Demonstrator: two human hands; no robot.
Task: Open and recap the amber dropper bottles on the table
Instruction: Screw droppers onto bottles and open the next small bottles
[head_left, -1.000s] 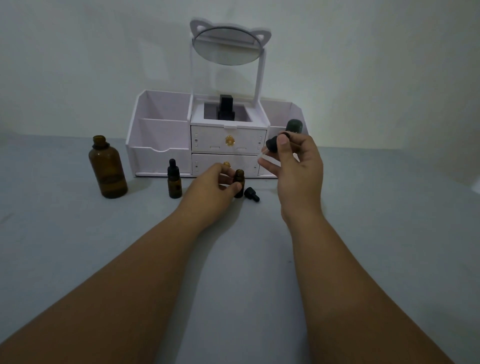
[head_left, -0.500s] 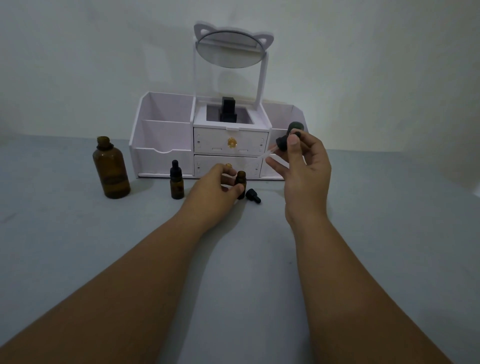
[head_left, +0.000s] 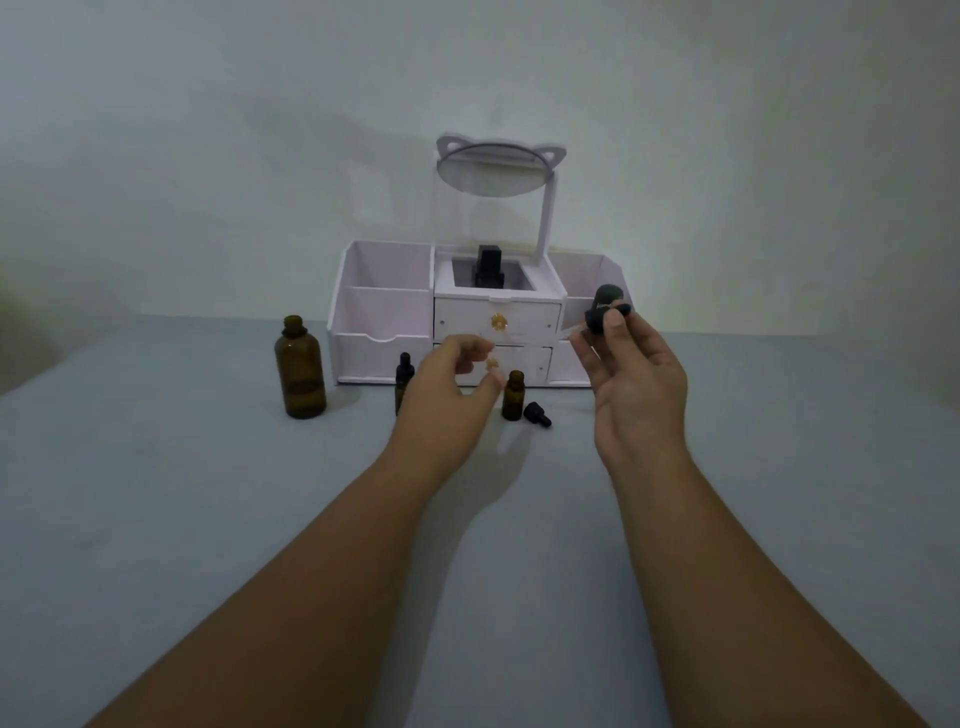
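small amber bottle (head_left: 513, 396) stands upright and uncapped on the grey table (head_left: 156, 519), right in front of the white organizer (head_left: 384, 332). its small dropper cap (head_left: 536, 414) lies on its side just to the right of it, close by. the left hand (head_left: 447, 384) hovers just left of that bottle, fingers loosely curled, holding nothing. over on the other side, the right hand (head_left: 634, 384) is raised above the table and pinches a big dropper cap (head_left: 605, 312) between thumb and fingertips, with its clear glass pipette (head_left: 566, 332) angled down to the left. a capped dropper bottle (head_left: 404, 374) stands upright, partly hidden behind the left hand. well to the left, a large amber bottle (head_left: 300, 371) stands with its neck open; in this dim light i cannot tell what is inside any of the bottles. up in the organizer's top middle compartment sits a black item (head_left: 488, 270), under the round mirror (head_left: 492, 169) with cat ears.
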